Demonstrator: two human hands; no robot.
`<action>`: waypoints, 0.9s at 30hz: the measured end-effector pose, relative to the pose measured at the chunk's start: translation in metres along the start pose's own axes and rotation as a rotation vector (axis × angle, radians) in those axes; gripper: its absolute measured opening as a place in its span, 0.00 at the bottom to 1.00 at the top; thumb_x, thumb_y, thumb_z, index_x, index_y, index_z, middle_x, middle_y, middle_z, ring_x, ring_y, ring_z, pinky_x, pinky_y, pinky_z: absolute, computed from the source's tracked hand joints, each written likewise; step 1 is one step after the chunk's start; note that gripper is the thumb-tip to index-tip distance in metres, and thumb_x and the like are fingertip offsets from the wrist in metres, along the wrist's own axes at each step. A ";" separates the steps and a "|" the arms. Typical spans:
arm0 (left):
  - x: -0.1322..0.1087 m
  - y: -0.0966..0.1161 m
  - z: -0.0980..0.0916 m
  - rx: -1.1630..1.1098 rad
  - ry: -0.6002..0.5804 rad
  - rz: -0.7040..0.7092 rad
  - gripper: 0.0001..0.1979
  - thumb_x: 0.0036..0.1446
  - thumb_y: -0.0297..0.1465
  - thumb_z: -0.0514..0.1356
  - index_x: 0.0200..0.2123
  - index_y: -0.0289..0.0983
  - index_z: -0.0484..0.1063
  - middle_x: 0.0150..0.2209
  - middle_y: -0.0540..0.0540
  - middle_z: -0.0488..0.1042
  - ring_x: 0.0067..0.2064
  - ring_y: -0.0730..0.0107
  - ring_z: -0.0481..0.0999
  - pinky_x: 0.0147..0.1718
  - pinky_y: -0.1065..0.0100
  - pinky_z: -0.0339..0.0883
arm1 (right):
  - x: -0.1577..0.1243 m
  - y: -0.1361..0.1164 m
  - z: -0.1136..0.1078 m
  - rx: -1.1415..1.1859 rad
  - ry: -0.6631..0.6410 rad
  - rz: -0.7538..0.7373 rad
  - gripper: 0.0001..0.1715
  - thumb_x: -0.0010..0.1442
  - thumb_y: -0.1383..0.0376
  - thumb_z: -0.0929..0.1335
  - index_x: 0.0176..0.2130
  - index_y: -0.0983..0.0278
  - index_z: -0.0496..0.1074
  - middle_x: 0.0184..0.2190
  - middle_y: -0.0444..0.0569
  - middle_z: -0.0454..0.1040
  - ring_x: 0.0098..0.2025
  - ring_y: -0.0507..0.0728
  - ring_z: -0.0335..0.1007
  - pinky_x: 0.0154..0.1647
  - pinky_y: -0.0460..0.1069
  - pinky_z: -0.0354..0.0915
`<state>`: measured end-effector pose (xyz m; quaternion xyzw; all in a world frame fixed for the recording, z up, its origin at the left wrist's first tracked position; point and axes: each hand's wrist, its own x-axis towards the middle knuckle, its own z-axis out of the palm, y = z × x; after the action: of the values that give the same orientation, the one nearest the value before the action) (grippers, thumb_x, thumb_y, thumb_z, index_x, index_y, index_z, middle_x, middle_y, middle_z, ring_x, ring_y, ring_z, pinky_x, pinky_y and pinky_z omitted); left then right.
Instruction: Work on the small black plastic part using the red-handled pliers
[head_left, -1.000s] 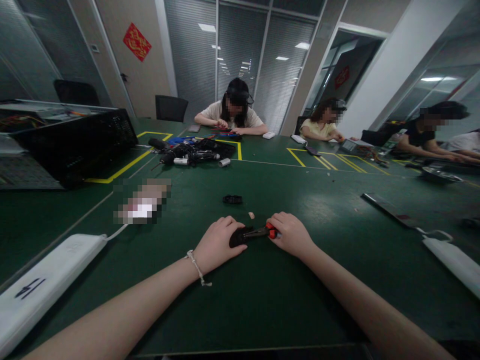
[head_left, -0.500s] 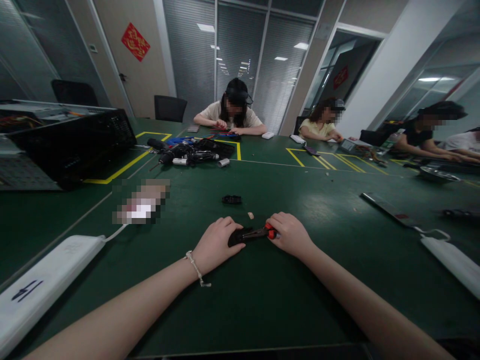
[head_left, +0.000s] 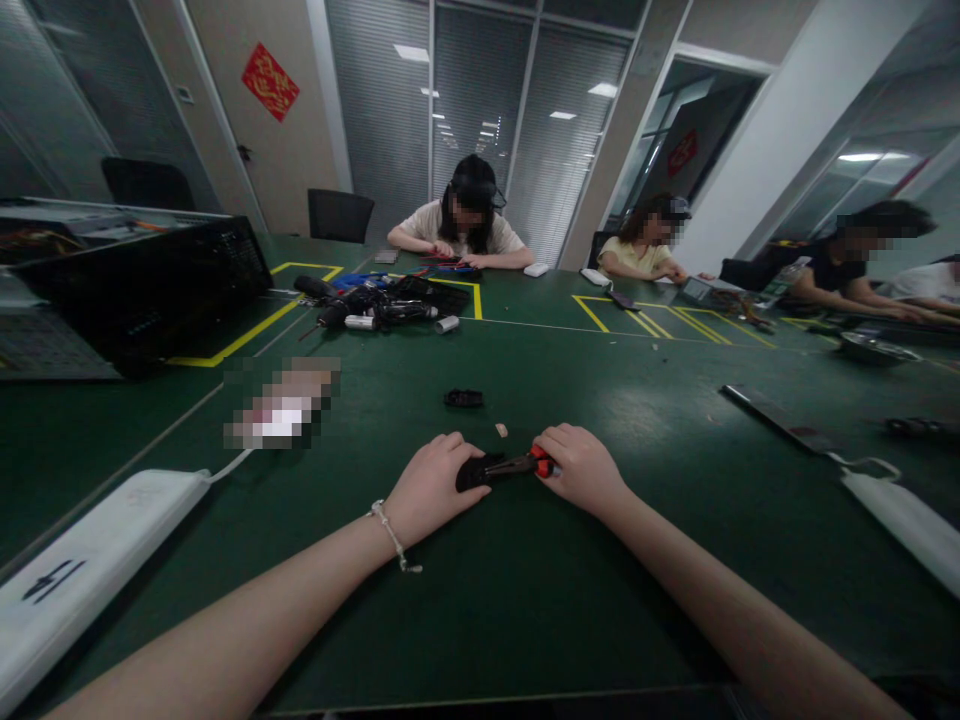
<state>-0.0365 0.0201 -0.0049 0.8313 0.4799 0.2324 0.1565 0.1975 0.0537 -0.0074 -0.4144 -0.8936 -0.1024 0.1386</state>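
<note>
Indoors, glass-walled office (head_left: 480,110), green table (head_left: 525,620), right hand (head_left: 581,468) gripping pliers (head_left: 514,465)

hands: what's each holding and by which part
Right hand holds the pliers by the red handles; left hand grips a small black part at its left end.

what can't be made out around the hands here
Head view, black part: mostly under the left hand, shape unclear.
Pliers: handles buried in the right hand; dark tips blend into the part.
Tan bit: too small to identify.
Pixelated patch: blurred out.
Power strip: cut by left edge.
</note>
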 end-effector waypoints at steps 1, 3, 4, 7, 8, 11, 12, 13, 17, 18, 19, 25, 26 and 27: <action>0.000 0.000 0.000 0.004 0.002 -0.001 0.15 0.48 0.37 0.60 0.40 0.39 0.67 0.36 0.48 0.66 0.39 0.64 0.67 0.37 0.63 0.62 | 0.000 0.000 0.000 -0.008 0.002 -0.001 0.10 0.48 0.67 0.65 0.34 0.65 0.68 0.32 0.49 0.70 0.34 0.54 0.62 0.35 0.49 0.57; 0.000 0.001 0.000 0.009 0.004 -0.003 0.15 0.48 0.37 0.60 0.40 0.39 0.67 0.36 0.48 0.67 0.39 0.64 0.67 0.37 0.63 0.62 | 0.000 0.000 0.000 -0.016 0.007 -0.005 0.10 0.48 0.67 0.65 0.34 0.65 0.68 0.32 0.49 0.70 0.34 0.54 0.62 0.34 0.48 0.57; 0.000 0.001 0.000 0.009 0.004 -0.004 0.15 0.48 0.37 0.60 0.40 0.39 0.67 0.36 0.48 0.67 0.39 0.64 0.67 0.37 0.63 0.62 | 0.000 0.000 0.000 -0.014 0.010 -0.008 0.10 0.48 0.67 0.65 0.34 0.65 0.68 0.32 0.49 0.70 0.34 0.54 0.62 0.34 0.49 0.57; 0.000 0.001 -0.001 0.003 -0.001 -0.006 0.15 0.48 0.36 0.60 0.40 0.39 0.67 0.37 0.48 0.67 0.39 0.64 0.67 0.37 0.63 0.62 | 0.000 0.000 0.001 0.003 0.015 -0.008 0.10 0.48 0.67 0.65 0.34 0.65 0.68 0.32 0.49 0.70 0.34 0.54 0.62 0.34 0.49 0.58; 0.000 0.002 -0.001 0.002 -0.001 -0.006 0.15 0.48 0.36 0.60 0.40 0.39 0.67 0.37 0.48 0.67 0.39 0.64 0.67 0.37 0.63 0.62 | 0.000 0.000 0.001 0.009 0.014 -0.006 0.10 0.48 0.67 0.65 0.34 0.65 0.68 0.32 0.49 0.70 0.34 0.54 0.62 0.35 0.49 0.58; 0.000 0.002 -0.002 0.007 0.001 -0.007 0.15 0.48 0.36 0.60 0.40 0.40 0.67 0.37 0.48 0.67 0.39 0.64 0.67 0.37 0.63 0.62 | 0.000 0.000 0.000 0.018 0.006 0.003 0.10 0.48 0.67 0.65 0.35 0.65 0.68 0.32 0.49 0.70 0.34 0.54 0.62 0.35 0.49 0.58; 0.000 0.002 -0.002 0.010 0.002 -0.008 0.15 0.48 0.36 0.60 0.40 0.40 0.67 0.37 0.48 0.66 0.39 0.64 0.67 0.37 0.63 0.62 | 0.000 0.000 0.000 0.018 0.002 0.006 0.10 0.49 0.66 0.65 0.35 0.65 0.68 0.32 0.49 0.70 0.34 0.54 0.62 0.35 0.49 0.58; 0.000 0.002 -0.002 0.011 0.002 -0.008 0.15 0.48 0.36 0.60 0.40 0.40 0.66 0.37 0.48 0.66 0.39 0.64 0.67 0.37 0.63 0.62 | 0.000 0.000 0.000 0.017 -0.001 0.009 0.10 0.49 0.66 0.65 0.34 0.65 0.68 0.32 0.49 0.70 0.33 0.54 0.62 0.35 0.49 0.58; 0.000 0.001 -0.001 0.000 0.003 0.000 0.16 0.48 0.36 0.60 0.41 0.40 0.65 0.37 0.49 0.66 0.39 0.64 0.67 0.37 0.64 0.62 | 0.000 -0.001 0.000 0.022 0.003 0.012 0.09 0.48 0.66 0.65 0.34 0.65 0.68 0.32 0.49 0.70 0.33 0.54 0.63 0.35 0.49 0.59; 0.001 0.001 -0.001 -0.004 0.004 0.002 0.16 0.48 0.36 0.60 0.42 0.40 0.65 0.38 0.49 0.66 0.40 0.64 0.66 0.37 0.64 0.62 | 0.000 -0.001 0.000 0.026 0.004 0.012 0.10 0.48 0.66 0.65 0.35 0.65 0.68 0.32 0.49 0.70 0.34 0.54 0.63 0.35 0.49 0.59; 0.001 0.001 -0.001 -0.007 0.004 0.004 0.16 0.48 0.36 0.60 0.42 0.41 0.65 0.38 0.49 0.66 0.40 0.64 0.66 0.37 0.63 0.62 | 0.000 -0.001 0.000 0.031 0.003 0.011 0.10 0.49 0.66 0.65 0.35 0.65 0.68 0.32 0.49 0.70 0.34 0.54 0.63 0.35 0.49 0.59; 0.000 -0.001 0.000 -0.017 0.007 0.008 0.15 0.49 0.35 0.60 0.42 0.41 0.65 0.37 0.49 0.66 0.39 0.65 0.66 0.37 0.63 0.63 | 0.000 0.000 0.000 0.035 -0.013 0.029 0.10 0.49 0.66 0.65 0.35 0.65 0.68 0.32 0.48 0.70 0.34 0.54 0.63 0.35 0.49 0.59; 0.000 -0.001 0.000 -0.018 0.007 0.008 0.15 0.49 0.35 0.59 0.42 0.41 0.66 0.37 0.49 0.66 0.39 0.65 0.67 0.37 0.63 0.63 | 0.000 0.000 0.000 0.034 -0.013 0.030 0.10 0.49 0.66 0.65 0.34 0.65 0.68 0.32 0.48 0.70 0.33 0.54 0.63 0.35 0.49 0.59; 0.000 -0.002 0.000 -0.020 0.006 0.007 0.15 0.49 0.35 0.59 0.42 0.41 0.66 0.38 0.49 0.66 0.39 0.65 0.67 0.37 0.63 0.63 | 0.000 -0.001 0.000 0.031 -0.011 0.029 0.09 0.49 0.66 0.65 0.34 0.65 0.68 0.32 0.48 0.70 0.33 0.54 0.63 0.35 0.48 0.59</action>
<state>-0.0374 0.0209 -0.0060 0.8306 0.4751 0.2405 0.1626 0.1969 0.0534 -0.0069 -0.4259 -0.8897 -0.0840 0.1416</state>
